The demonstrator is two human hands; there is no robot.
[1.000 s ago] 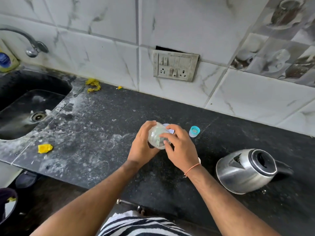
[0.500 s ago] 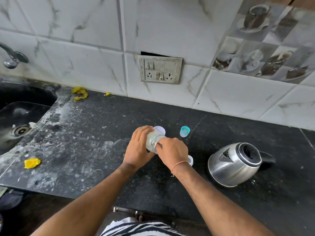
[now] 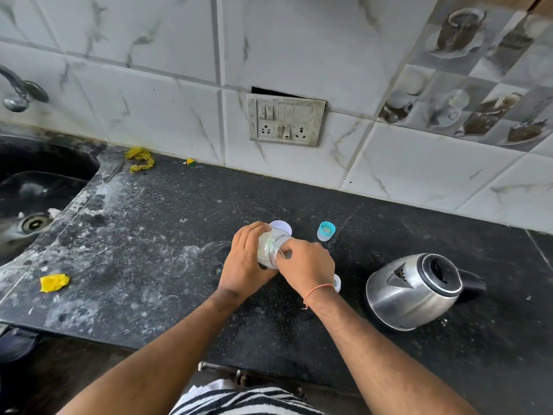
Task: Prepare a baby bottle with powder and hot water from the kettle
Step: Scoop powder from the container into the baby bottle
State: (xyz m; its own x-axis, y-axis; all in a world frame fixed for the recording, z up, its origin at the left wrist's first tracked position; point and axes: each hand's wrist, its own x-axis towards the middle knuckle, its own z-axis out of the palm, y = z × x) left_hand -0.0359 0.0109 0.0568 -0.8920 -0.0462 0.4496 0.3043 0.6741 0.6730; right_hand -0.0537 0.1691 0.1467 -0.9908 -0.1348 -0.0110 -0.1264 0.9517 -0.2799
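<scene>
My left hand [image 3: 245, 262] grips a clear jar [image 3: 270, 248] holding pale powder, tilted on its side above the black counter [image 3: 155, 241]. My right hand [image 3: 308, 265] covers the jar's mouth with curled fingers; what they pinch there is hidden. A white round lid [image 3: 281, 226] lies just behind the jar. A small blue cap [image 3: 326, 231] stands to the right of it. A white rim of a small thing [image 3: 337, 283] peeks out beside my right wrist. The steel kettle [image 3: 416, 290] stands at the right with its lid open.
A dark sink [image 3: 33, 202] and tap [image 3: 18, 94] are at the left. Yellow scraps [image 3: 54, 282] lie on the dusty counter, more [image 3: 140, 160] at the wall. A switch socket [image 3: 285, 121] is on the tiled wall. The counter's front edge runs below my arms.
My right hand has closed over the jar's mouth, and the jar has tipped further onto its side. The view has shifted a little to the right.
</scene>
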